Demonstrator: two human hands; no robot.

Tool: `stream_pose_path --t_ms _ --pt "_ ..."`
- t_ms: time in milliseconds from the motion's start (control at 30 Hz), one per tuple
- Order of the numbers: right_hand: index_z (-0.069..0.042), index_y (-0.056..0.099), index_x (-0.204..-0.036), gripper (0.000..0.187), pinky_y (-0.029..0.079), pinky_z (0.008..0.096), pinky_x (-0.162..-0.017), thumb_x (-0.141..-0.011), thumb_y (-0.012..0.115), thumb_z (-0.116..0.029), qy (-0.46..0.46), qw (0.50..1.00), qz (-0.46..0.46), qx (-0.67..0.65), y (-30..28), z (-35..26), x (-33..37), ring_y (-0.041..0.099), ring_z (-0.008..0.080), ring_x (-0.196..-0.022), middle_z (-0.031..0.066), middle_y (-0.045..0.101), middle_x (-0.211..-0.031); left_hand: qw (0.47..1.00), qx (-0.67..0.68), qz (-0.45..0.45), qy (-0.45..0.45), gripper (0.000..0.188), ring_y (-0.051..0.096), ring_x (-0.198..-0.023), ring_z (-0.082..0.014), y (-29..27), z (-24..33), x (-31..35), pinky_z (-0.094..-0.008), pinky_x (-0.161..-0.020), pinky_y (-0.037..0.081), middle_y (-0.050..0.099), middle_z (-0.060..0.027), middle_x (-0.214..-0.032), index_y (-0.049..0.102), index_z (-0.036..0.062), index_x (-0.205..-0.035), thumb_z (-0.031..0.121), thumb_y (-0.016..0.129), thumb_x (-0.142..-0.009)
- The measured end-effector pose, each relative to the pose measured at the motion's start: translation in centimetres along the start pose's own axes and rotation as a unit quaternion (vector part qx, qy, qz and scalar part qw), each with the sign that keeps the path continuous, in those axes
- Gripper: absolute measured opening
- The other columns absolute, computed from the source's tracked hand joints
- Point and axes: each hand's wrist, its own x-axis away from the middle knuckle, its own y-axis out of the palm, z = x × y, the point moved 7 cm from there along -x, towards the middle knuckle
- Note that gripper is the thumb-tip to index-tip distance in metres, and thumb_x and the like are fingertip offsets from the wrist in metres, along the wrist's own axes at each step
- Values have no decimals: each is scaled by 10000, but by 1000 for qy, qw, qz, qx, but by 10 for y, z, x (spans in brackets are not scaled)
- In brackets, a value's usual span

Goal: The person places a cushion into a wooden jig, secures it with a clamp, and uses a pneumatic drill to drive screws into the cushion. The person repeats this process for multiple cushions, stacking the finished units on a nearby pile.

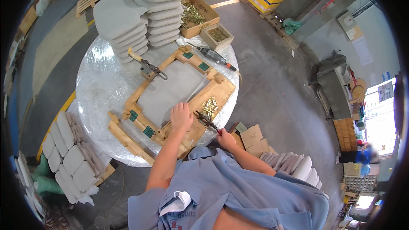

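A grey padded panel (172, 87) lies inside a wooden frame jig (219, 86) on the round table. My left hand (182, 117) rests on the panel's near edge, fingers laid forward and holding nothing that shows. To its right, my right hand (226, 139) is closed round the red handle of a dark metal toggle clamp (206, 120) at the jig's near right side. A pile of brass-coloured metal fittings (209, 106) lies on the wood just beyond that clamp. Across the jig sits a second toggle clamp (152, 70) with a yellow handle.
Plastic film covers the round table (96, 115). Stacked grey cushions (119, 21) stand at its far side, beside a cardboard box of fittings (206, 15) and a small tray of screws (217, 35). A power screwdriver (213, 55) lies at the far right. More cushions (70, 157) are at the left.
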Motion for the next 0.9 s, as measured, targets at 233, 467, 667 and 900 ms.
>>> stream_pose_path --t_ms 233,467,667,900 --pt "-100 609 -1301 490 571 523 -945 -974 700 -453 -22 998 -3 -63 7 21 2 735 410 -1136 208 773 -1183 996 -11 -76 -53 507 630 -1154 -348 26 -9 10 -513 -962 524 617 -111 -1177 601 82 -1191 376 828 -847" --pt "-77 681 -1105 331 596 449 -781 -971 761 -369 -65 962 186 -189 -66 -52 55 780 336 -882 147 789 -905 996 -74 34 -23 780 493 -1399 -339 7 -17 1 -622 -1154 402 561 -115 -1461 592 121 -1411 466 889 -778" --pt "-65 709 -925 250 537 416 -656 -967 785 -299 -209 947 234 -69 -107 -156 21 700 299 -729 95 688 -702 998 -43 -21 -48 1001 343 -1583 -362 7 -26 -20 -666 -1306 189 434 -121 -1675 501 151 -1589 517 908 -751" --pt "-81 723 -961 205 513 398 -599 -944 813 -265 -310 918 219 -114 -103 -220 -25 659 270 -648 87 651 -722 999 -24 43 -14 973 370 -1564 -361 8 -32 -14 -661 -1294 219 452 -119 -1660 537 153 -1560 510 907 -734"
